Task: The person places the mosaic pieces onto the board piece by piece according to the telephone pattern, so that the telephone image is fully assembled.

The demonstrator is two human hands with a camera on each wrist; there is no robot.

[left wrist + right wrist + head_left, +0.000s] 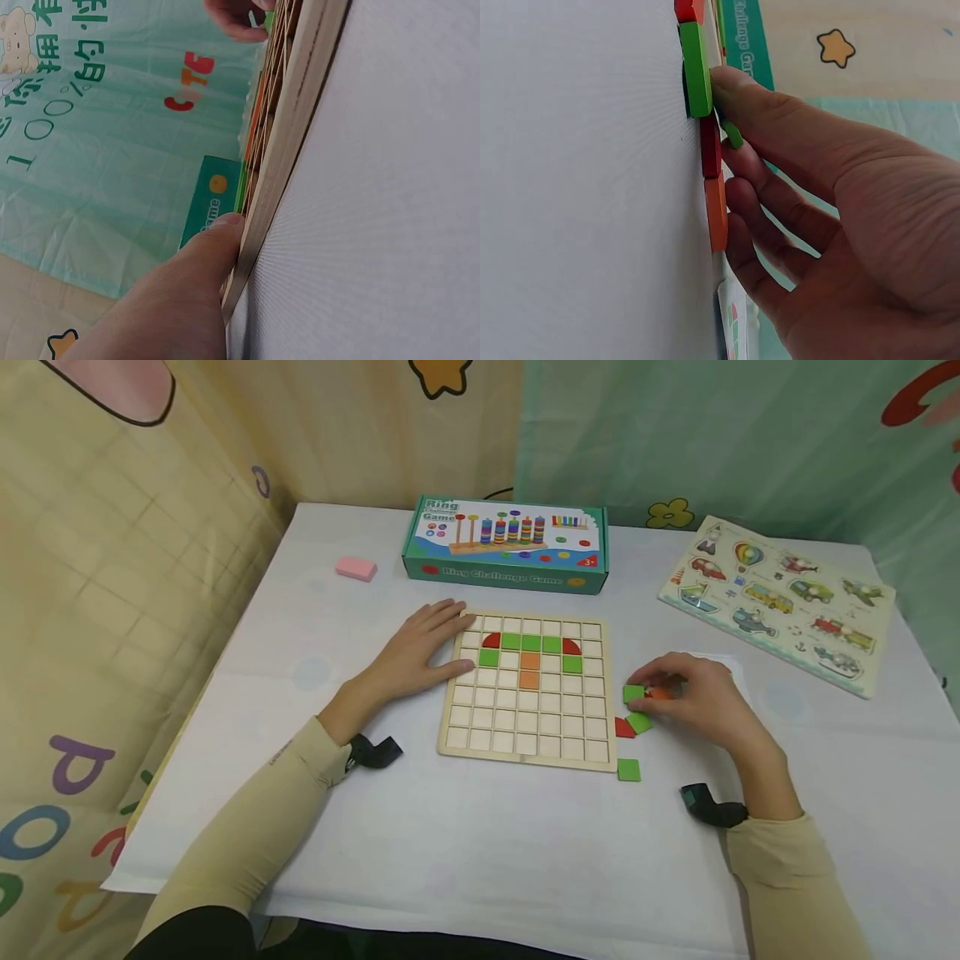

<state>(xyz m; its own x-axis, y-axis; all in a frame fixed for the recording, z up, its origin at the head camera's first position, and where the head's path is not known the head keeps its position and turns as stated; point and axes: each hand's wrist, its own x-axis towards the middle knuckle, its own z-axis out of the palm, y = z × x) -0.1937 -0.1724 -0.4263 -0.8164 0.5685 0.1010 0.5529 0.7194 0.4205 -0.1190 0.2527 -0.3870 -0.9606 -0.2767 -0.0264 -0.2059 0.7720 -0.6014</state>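
A wooden grid board [525, 764] lies flat, holding green and orange square tiles [529, 679] and red quarter-round tiles [572, 646] in its upper cells. My left hand [408, 652] rests at the board's left edge, fingers and thumb spread, with the thumb on the rim in the left wrist view. Right of the board, my right hand [701, 697] pinches a green square tile [633, 693] between thumb and index finger. Beneath and beside it lie another green tile [639, 722], a red piece [624, 727] and an orange tile [716, 214], partly hidden by the hand in the head view.
One more green tile [628, 770] lies by the board's lower right corner. Behind the board stands a ring game box [506, 578], with a pink block [356, 568] to its left. A vehicle picture board [780, 602] lies at the back right.
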